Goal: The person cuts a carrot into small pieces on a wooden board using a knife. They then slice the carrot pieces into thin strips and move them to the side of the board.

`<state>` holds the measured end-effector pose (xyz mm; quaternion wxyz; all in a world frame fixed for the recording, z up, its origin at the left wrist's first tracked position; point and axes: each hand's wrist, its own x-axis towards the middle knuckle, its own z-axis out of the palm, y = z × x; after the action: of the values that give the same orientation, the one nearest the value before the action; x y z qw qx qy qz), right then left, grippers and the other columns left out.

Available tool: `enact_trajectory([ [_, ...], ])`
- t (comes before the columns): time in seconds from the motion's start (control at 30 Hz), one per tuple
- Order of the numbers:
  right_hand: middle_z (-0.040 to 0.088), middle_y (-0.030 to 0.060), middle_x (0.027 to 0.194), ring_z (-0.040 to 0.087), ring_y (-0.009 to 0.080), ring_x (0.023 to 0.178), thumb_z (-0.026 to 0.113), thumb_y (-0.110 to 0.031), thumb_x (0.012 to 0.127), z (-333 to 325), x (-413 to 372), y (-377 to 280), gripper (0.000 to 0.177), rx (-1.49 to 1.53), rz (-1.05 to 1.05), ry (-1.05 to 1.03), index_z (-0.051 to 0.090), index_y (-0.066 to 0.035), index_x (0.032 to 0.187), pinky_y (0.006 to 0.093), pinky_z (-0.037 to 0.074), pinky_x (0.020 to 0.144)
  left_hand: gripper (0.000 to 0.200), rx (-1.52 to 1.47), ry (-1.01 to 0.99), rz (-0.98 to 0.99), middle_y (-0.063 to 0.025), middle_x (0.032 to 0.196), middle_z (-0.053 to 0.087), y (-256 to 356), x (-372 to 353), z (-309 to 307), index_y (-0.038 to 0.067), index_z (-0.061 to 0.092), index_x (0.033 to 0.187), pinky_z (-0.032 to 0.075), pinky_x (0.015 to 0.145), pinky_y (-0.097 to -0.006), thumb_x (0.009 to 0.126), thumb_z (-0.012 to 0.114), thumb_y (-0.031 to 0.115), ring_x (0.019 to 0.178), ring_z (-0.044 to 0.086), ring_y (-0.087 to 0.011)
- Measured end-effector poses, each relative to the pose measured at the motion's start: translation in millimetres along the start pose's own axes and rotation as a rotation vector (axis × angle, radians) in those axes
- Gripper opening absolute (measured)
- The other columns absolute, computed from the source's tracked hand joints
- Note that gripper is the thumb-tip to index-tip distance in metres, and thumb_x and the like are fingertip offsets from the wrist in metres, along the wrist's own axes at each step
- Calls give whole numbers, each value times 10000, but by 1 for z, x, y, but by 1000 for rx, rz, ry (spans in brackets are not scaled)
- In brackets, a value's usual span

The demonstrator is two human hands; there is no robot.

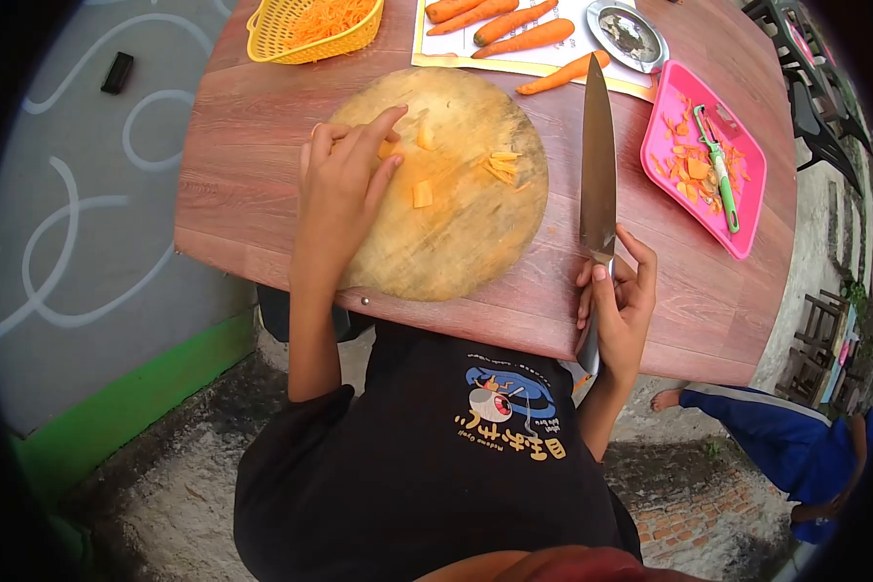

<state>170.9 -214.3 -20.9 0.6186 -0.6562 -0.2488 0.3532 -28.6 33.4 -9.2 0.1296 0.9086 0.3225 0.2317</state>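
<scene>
My right hand (623, 303) grips a large kitchen knife (599, 160) by its handle, with the blade pointing away from me to the right of the round wooden chopping board (456, 252). Over the board's left side is my left hand (344, 184), fingers apart. An orange carrot piece (387, 149) shows between its thumb and index finger, partly hidden. Two more cut carrot pieces, one a flat block (422, 194), lie near the middle of the board. A small pile of carrot sticks (501, 167) sits on its right side.
A yellow basket (330, 47) of shredded carrot stands at the back left. Several whole carrots (526, 39) and a metal dish (629, 37) are behind the board. A pink tray (657, 145) with scraps and a green peeler (721, 175) lies right. Another person (776, 436) is at lower right.
</scene>
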Motion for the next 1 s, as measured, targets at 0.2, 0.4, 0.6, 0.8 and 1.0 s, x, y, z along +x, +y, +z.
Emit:
enact_trajectory([
  [0.2,618,68,843,504,48,546,544,-21,1032,-1,0,2,502,-8,10,16,371,-32,1503,199,431,474,502,-174,23,28,-17,1088,713,2,16,0,145,590,1409,422,997,-404,921,694,101,1024,554,-246],
  [0.4,619,64,838,504,46,540,543,-27,1036,-2,0,4,498,9,-8,-1,374,-43,1504,200,425,469,533,-60,-44,114,1,1071,718,10,20,15,159,568,1438,418,1000,-406,924,693,92,1009,556,-234],
  [0.6,617,57,825,508,45,543,548,-39,1040,-3,0,5,489,-24,-10,-10,380,-46,1499,199,423,468,536,-17,89,-30,-18,1063,719,-7,5,-6,165,582,1430,443,972,-398,915,705,85,1008,558,-243],
  [0.8,624,57,830,516,44,547,555,-31,1035,-2,0,6,488,0,-20,-11,385,-44,1493,199,423,465,542,-185,-103,38,-35,1070,707,14,-20,-9,131,586,1419,448,986,-413,898,720,66,1043,562,-259],
  [1.0,629,55,836,514,43,550,568,-21,1026,8,-8,-1,486,-10,-46,-38,409,-55,1484,201,421,470,549,-152,-145,16,-49,1111,689,18,-19,0,118,563,1432,431,1020,-409,906,717,90,1058,559,-265],
])
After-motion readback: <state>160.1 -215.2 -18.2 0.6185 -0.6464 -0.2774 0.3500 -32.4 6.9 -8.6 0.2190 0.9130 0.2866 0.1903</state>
